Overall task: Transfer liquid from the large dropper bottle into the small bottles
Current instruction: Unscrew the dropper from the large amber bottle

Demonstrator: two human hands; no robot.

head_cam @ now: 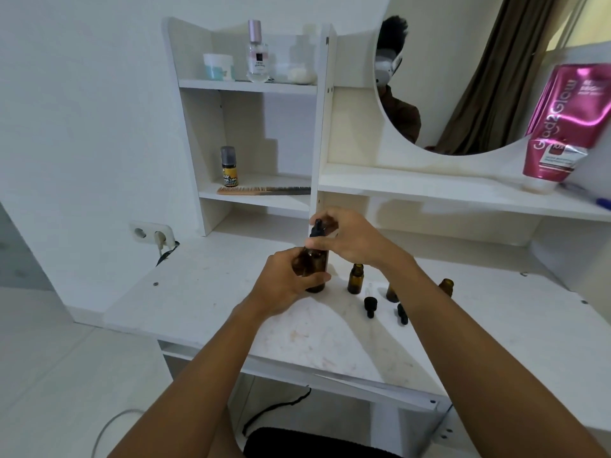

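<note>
Large dropper bottle [315,267]: one, amber glass with a black dropper cap [318,230], standing upright on the white desk [211,292]. Left hand [291,282] wraps around the bottle's body; right hand [350,239] is closed over the cap from above, fingers pinching it.

Small bottles: three counted, all amber, uncapped and upright, all to the right of the large bottle. Nearest one [356,279] stands just beside it; second [391,292] is largely hidden behind the right forearm; third [446,287] is farthest right. Loose black dropper caps: two, one [369,307] and another [402,314], lying on the desk in front of the small bottles.

Surface: white desktop, scuffed and stained in front of the large bottle. Behind it, white shelving holds a comb [264,190], one small dark-capped bottle, one jar and one perfume bottle. Up and right of it: a round mirror [463,77], one pink tube [562,127]. Left of it: a wall socket [150,233]. White walls, pale floor
</note>
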